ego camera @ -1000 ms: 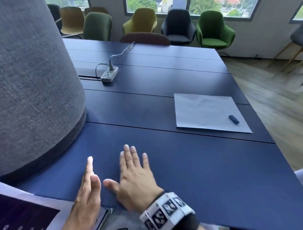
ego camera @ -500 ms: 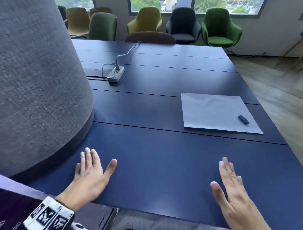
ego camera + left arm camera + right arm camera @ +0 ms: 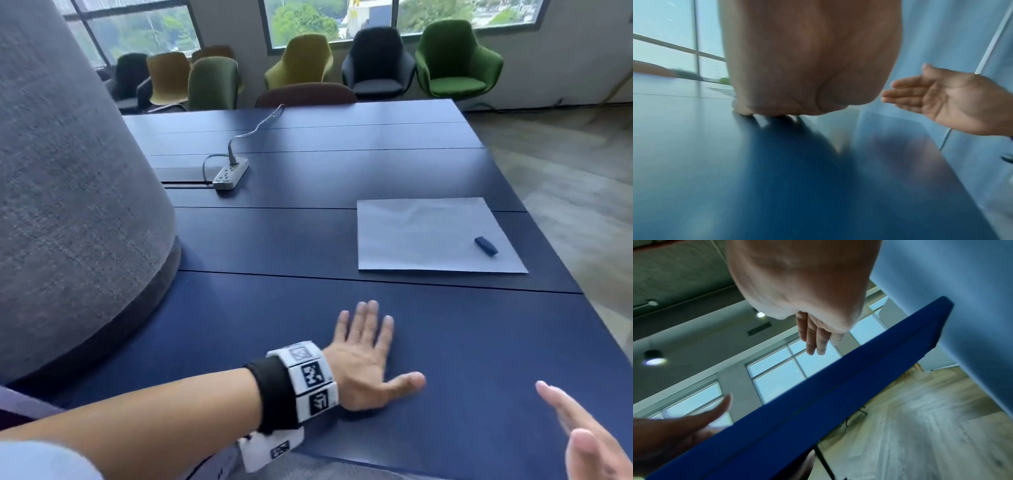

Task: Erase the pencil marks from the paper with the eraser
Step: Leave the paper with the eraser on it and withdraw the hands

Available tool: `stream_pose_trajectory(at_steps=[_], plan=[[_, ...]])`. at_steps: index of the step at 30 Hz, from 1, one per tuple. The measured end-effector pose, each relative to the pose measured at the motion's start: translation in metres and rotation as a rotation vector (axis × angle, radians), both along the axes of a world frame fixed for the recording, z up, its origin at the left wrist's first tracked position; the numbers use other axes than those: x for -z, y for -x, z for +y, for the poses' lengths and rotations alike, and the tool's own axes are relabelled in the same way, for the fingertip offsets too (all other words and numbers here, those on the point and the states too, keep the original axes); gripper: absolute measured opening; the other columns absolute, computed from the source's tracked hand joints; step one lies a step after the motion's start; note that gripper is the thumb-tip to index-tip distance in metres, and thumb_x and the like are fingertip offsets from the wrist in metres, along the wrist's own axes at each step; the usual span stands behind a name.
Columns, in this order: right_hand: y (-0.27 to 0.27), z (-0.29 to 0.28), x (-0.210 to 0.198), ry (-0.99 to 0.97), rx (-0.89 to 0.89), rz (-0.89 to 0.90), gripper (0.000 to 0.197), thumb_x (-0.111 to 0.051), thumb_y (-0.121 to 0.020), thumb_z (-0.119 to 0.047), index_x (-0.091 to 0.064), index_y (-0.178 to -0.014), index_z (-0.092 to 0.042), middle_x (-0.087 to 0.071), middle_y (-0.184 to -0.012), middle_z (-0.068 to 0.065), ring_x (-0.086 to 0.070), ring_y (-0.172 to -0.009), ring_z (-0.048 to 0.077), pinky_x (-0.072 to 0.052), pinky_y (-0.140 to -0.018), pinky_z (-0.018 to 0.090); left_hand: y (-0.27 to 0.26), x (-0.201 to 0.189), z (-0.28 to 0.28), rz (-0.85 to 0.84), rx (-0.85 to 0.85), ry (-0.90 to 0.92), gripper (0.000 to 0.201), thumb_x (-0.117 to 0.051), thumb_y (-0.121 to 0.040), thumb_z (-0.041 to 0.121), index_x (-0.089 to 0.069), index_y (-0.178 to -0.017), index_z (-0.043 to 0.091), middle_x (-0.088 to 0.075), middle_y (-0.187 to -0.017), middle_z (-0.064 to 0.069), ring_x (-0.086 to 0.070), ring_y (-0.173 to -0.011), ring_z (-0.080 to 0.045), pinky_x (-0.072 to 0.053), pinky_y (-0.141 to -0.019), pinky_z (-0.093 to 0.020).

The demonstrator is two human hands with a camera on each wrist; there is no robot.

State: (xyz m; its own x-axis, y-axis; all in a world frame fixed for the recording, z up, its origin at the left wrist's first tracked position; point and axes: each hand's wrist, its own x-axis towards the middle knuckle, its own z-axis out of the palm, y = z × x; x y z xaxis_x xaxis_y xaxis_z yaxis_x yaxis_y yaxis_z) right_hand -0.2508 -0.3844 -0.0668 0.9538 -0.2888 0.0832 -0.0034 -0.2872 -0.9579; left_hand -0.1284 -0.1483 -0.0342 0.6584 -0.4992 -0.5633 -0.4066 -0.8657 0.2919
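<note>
Surface: a dark blue bench [image 3: 308,240], built of long panels with seams running across, is set in a room with a pale wood-pattern floor [image 3: 565,192], light walls and windows [image 3: 404,20] through which trees are seen. A large grey fabric-covered form [image 3: 68,192] is stood on the left part of the bench.

Count: one sheet of paper [image 3: 428,233], laid flat on the far right part of the bench; pencil marks on it cannot be made out. One dark eraser [image 3: 485,245], laid on the paper near its right near corner. One grey power strip [image 3: 231,173] with cable, placed at mid-bench, well apart from the paper. Chairs along the far wall: two yellow, two green, two black; one brown chair back [image 3: 305,94] is pushed to the far edge of the bench.

Hands: two. The left hand [image 3: 366,359] is laid palm down on the bench, fingers straight and spread, nothing held; a marker-printed band [image 3: 305,380] is worn at the wrist. The right hand [image 3: 589,442] is held above the near right edge, fingers [image 3: 906,94] extended and relaxed, nothing held. Both hands are well apart from the eraser and paper.
</note>
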Motion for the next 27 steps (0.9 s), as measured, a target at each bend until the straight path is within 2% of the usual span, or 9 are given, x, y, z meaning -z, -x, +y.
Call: stream_pose_trajectory(at_steps=[1, 3, 5, 8, 11, 13, 17, 20, 27], plan=[[0.006, -0.004, 0.005, 0.024, 0.087, -0.051, 0.061, -0.038, -0.073, -0.085, -0.066, -0.111, -0.047, -0.058, -0.133, 0.0, -0.039, -0.135, 0.003, -0.025, -0.113, 0.024, -0.001, -0.003, -0.017, 0.029, 0.057, 0.028, 0.117, -0.001, -0.068, 0.094, 0.025, -0.15, 0.014, 0.038, -0.153, -0.005, 0.041, -0.137, -0.017, 0.019, -0.116, -0.048], [0.012, -0.009, 0.007, 0.114, 0.315, -0.118, 0.063, -0.037, -0.087, -0.067, -0.066, -0.119, -0.021, -0.066, -0.118, 0.009, -0.053, -0.124, 0.018, -0.038, -0.099, 0.017, -0.011, -0.01, -0.03, 0.04, 0.061, 0.092, 0.098, -0.011, -0.087, 0.08, 0.026, -0.15, 0.014, 0.035, -0.155, 0.0, 0.035, -0.14, -0.01, 0.015, -0.119, -0.043], [0.011, -0.014, 0.005, 0.213, 0.457, -0.105, 0.063, -0.034, -0.088, -0.066, -0.064, -0.123, -0.022, -0.068, -0.103, 0.02, -0.055, -0.097, 0.019, -0.037, -0.081, 0.002, -0.029, -0.012, -0.01, -0.08, -0.025, 0.077, 0.101, -0.002, -0.08, 0.081, 0.027, -0.149, 0.013, 0.036, -0.154, -0.001, 0.033, -0.141, -0.01, 0.016, -0.119, -0.036], [0.009, -0.027, 0.01, 0.191, 0.46, -0.006, 0.07, -0.03, -0.08, -0.075, -0.056, -0.13, -0.033, -0.066, -0.115, 0.004, -0.056, -0.107, 0.022, -0.03, -0.086, -0.002, -0.053, -0.007, 0.034, -0.222, -0.274, -0.108, 0.118, 0.015, -0.062, 0.088, 0.027, -0.149, 0.009, 0.037, -0.153, -0.006, 0.032, -0.142, -0.018, 0.016, -0.118, -0.036], [0.008, -0.029, 0.015, 0.187, 0.396, -0.002, 0.079, -0.028, -0.078, -0.081, -0.053, -0.134, -0.031, -0.057, -0.134, -0.005, -0.048, -0.13, 0.017, -0.036, -0.105, 0.024, -0.048, 0.0, 0.054, -0.185, -0.374, -0.244, 0.109, 0.007, -0.069, 0.077, 0.025, -0.148, 0.004, 0.034, -0.155, -0.012, 0.029, -0.144, -0.022, 0.011, -0.12, -0.041], [0.008, -0.026, 0.013, 0.222, 0.4, 0.0, 0.089, -0.024, -0.076, -0.085, -0.052, -0.136, -0.026, -0.053, -0.14, -0.005, -0.04, -0.137, 0.016, -0.035, -0.107, 0.032, -0.037, 0.005, 0.039, -0.205, -0.273, -0.207, 0.113, 0.019, -0.063, 0.082, 0.029, -0.146, 0.004, 0.038, -0.153, -0.011, 0.033, -0.142, -0.021, 0.015, -0.119, -0.038], [0.009, -0.023, 0.009, 0.198, 0.38, 0.008, 0.097, -0.02, -0.071, -0.09, -0.052, -0.136, -0.027, -0.051, -0.142, -0.006, -0.034, -0.14, 0.014, -0.03, -0.103, 0.022, -0.025, 0.014, -0.02, -0.224, -0.023, -0.091, 0.128, 0.032, -0.045, 0.089, 0.031, -0.144, 0.008, 0.042, -0.148, -0.009, 0.039, -0.138, -0.021, 0.022, -0.115, -0.034], [0.007, -0.02, 0.011, 0.192, 0.39, 0.024, 0.097, -0.022, -0.069, -0.091, -0.051, -0.137, -0.028, -0.05, -0.143, -0.006, -0.03, -0.141, 0.013, -0.034, -0.108, 0.034, -0.022, 0.015, -0.074, -0.228, 0.163, -0.028, 0.122, 0.019, -0.059, 0.09, 0.025, -0.149, 0.008, 0.039, -0.152, -0.011, 0.039, -0.139, -0.02, 0.021, -0.116, -0.036], [0.01, -0.023, 0.011, 0.25, 0.37, 0.022, 0.055, -0.042, -0.084, -0.053, -0.046, -0.136, -0.036, -0.045, -0.146, -0.009, -0.029, -0.141, 0.008, -0.028, -0.106, 0.021, 0.0, -0.011, -0.156, 0.078, 0.478, 0.154, 0.08, -0.008, -0.097, 0.063, 0.019, -0.152, 0.012, 0.032, -0.157, -0.002, 0.032, -0.141, -0.008, 0.016, -0.118, -0.031]])
